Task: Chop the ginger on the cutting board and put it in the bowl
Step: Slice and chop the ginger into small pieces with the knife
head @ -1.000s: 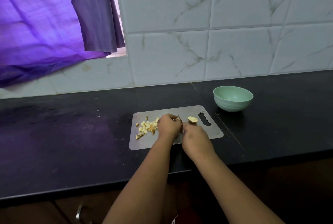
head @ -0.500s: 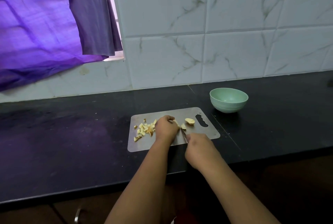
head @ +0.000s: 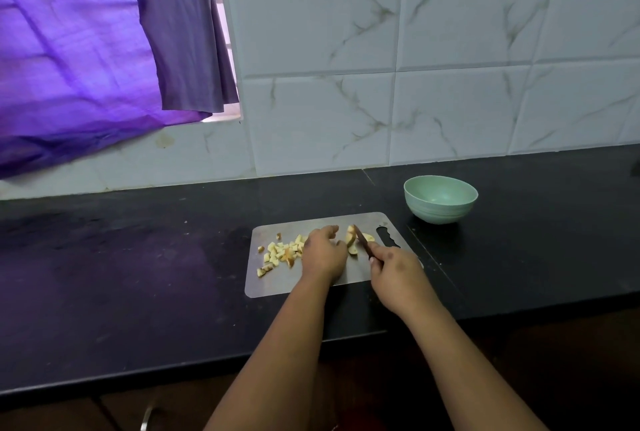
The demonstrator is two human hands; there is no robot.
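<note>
A grey cutting board (head: 277,283) lies on the black counter. A pile of small chopped ginger cubes (head: 280,252) covers its left part. Larger ginger chunks (head: 351,240) sit near the board's middle right. My left hand (head: 323,254) rests on the board between the pile and the chunks, fingers curled, fingertips beside a chunk. My right hand (head: 394,269) grips a knife (head: 362,242) whose dark blade points up-left across the chunks. The pale green bowl (head: 440,199) stands empty just beyond the board's far right corner.
A white marble-tiled wall (head: 415,84) backs the black counter (head: 138,274). A purple curtain (head: 86,49) hangs at the upper left over a window. A cabinet handle (head: 147,418) shows below the counter's front edge.
The knife has shifted from between my hands to the larger chunks on the right. My left hand has slid slightly away from the blade, and the chunks now lie exposed beside it.
</note>
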